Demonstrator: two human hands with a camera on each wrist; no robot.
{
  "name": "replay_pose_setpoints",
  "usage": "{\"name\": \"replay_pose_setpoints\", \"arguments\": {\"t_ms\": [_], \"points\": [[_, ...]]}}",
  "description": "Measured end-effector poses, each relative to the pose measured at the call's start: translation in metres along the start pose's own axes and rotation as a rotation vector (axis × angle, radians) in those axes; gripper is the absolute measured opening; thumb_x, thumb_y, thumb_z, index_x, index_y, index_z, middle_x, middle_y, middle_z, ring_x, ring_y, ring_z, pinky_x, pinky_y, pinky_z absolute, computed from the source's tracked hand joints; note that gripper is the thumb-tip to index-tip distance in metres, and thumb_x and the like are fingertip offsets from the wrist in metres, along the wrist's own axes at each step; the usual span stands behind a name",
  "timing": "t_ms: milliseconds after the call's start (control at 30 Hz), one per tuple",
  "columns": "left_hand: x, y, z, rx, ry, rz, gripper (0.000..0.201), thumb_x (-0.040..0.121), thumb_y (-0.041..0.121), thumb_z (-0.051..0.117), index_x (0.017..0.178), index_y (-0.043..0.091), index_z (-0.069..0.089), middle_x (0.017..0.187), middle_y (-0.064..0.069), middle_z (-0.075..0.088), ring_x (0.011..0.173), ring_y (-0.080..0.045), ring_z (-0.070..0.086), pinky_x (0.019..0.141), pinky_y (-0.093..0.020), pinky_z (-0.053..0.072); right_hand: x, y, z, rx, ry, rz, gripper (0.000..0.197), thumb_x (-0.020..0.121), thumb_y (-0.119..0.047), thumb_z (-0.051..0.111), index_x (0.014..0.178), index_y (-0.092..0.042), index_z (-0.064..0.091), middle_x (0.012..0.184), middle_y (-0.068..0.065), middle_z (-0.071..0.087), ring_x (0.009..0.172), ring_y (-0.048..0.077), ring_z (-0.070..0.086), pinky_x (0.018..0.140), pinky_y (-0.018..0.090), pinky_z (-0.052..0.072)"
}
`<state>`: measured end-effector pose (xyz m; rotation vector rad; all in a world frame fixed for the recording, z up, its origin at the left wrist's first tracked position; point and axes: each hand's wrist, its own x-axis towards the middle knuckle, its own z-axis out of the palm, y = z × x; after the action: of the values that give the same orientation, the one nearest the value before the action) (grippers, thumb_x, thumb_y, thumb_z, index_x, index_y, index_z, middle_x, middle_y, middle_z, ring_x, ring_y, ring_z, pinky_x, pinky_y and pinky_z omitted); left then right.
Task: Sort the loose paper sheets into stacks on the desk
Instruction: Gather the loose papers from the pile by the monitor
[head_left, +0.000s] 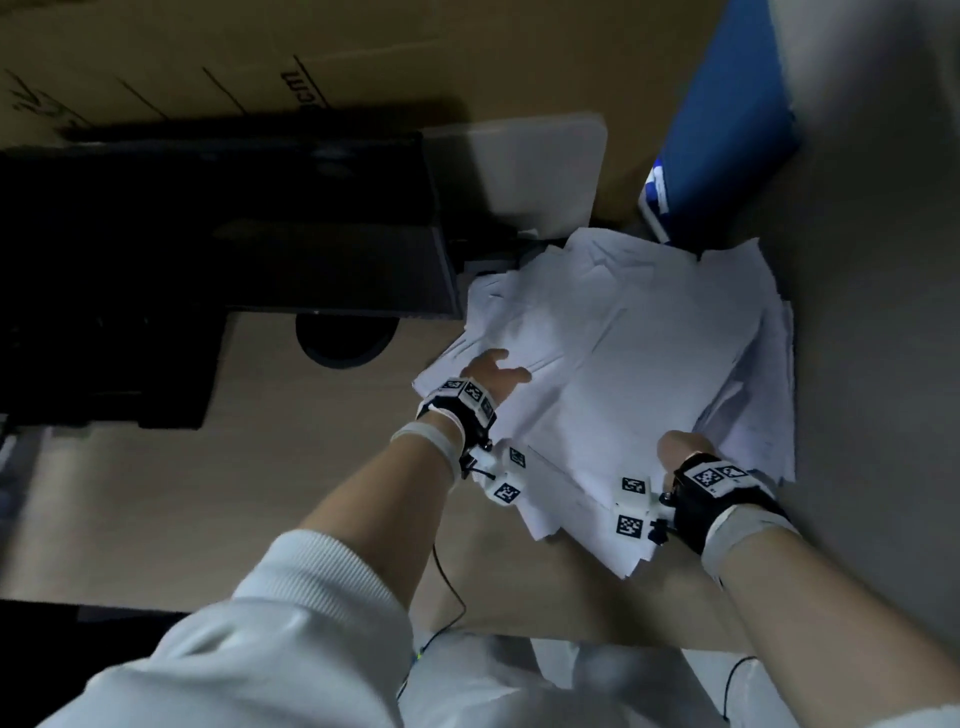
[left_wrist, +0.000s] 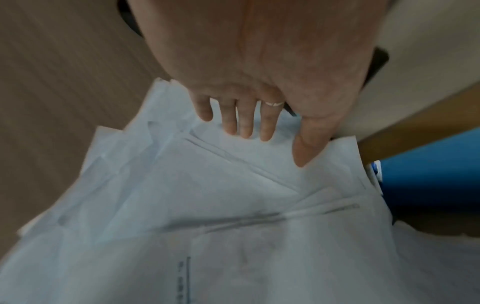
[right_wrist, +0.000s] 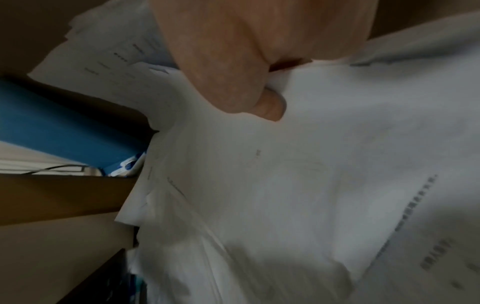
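Observation:
A loose, fanned pile of white paper sheets (head_left: 623, 353) lies on the wooden desk (head_left: 234, 478), right of centre. My left hand (head_left: 493, 371) rests flat on the pile's left edge. In the left wrist view its fingers (left_wrist: 245, 125) lie straight and slightly spread on the paper sheets (left_wrist: 207, 205). My right hand (head_left: 680, 449) grips the near right corner of the pile. The right wrist view has its thumb (right_wrist: 270, 107) pressed on top of the paper sheets (right_wrist: 324, 164), with the other fingers hidden beneath them.
A black monitor (head_left: 208, 223) stands at the left over a round dark cable hole (head_left: 343, 343). A cardboard box (head_left: 208, 52) fills the back. A blue box (head_left: 727, 130) leans just behind the pile. Bare desk lies left of the pile.

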<state>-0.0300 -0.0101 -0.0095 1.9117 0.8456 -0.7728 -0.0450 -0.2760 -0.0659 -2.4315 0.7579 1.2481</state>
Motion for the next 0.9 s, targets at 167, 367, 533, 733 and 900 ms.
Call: {"name": "replay_pose_setpoints", "arguments": {"t_ms": [167, 367, 533, 733, 900], "points": [[0.033, -0.002, 0.022, 0.287, -0.149, -0.004, 0.109, 0.065, 0.059, 0.075, 0.153, 0.015, 0.028, 0.155, -0.012, 0.036, 0.137, -0.036, 0.041, 0.111, -0.047, 0.039, 0.055, 0.021, 0.040, 0.097, -0.215, 0.012, 0.049, 0.101, -0.027, 0.042, 0.142, -0.001, 0.047, 0.146, 0.016, 0.048, 0.132, 0.027, 0.047, 0.079, 0.021, 0.031], [0.018, -0.018, 0.021, 0.276, -0.315, 0.111, 0.064, 0.085, 0.036, 0.074, 0.138, 0.006, 0.054, 0.137, -0.010, 0.058, 0.122, -0.029, 0.057, 0.102, -0.034, 0.046, -0.014, -0.011, 0.032, 0.040, -0.217, -0.006, 0.053, 0.098, -0.017, 0.055, 0.147, -0.003, 0.039, 0.151, 0.014, 0.041, 0.136, 0.027, 0.044, 0.102, 0.031, 0.039], [0.004, -0.039, 0.002, 0.173, -0.300, 0.195, 0.052, 0.092, 0.022, 0.067, 0.137, 0.003, 0.051, 0.136, -0.007, 0.055, 0.124, -0.025, 0.054, 0.101, -0.026, 0.042, -0.028, -0.009, 0.028, -0.166, -0.104, -0.039, 0.053, 0.095, -0.012, 0.055, 0.145, -0.015, 0.038, 0.142, 0.014, 0.046, 0.122, 0.031, 0.054, 0.104, 0.037, 0.043], [-0.011, -0.058, -0.019, 0.065, -0.220, 0.172, 0.025, 0.089, 0.016, 0.065, 0.110, 0.002, 0.065, 0.110, -0.015, 0.069, 0.100, -0.028, 0.065, 0.086, -0.035, 0.052, -0.039, -0.028, 0.014, 0.111, 0.020, 0.097, 0.045, 0.085, -0.036, 0.054, 0.118, -0.006, 0.061, 0.111, 0.014, 0.065, 0.097, 0.028, 0.064, 0.074, 0.025, 0.045], [-0.001, -0.050, -0.029, 0.036, -0.125, 0.030, 0.037, 0.092, 0.011, 0.062, 0.125, -0.006, 0.055, 0.124, -0.020, 0.059, 0.115, -0.035, 0.058, 0.087, -0.034, 0.047, -0.049, -0.050, 0.010, 0.411, 0.011, 0.129, 0.061, 0.076, -0.038, 0.072, 0.119, 0.003, 0.057, 0.099, 0.018, 0.064, 0.069, 0.028, 0.059, 0.060, 0.028, 0.044]]}}
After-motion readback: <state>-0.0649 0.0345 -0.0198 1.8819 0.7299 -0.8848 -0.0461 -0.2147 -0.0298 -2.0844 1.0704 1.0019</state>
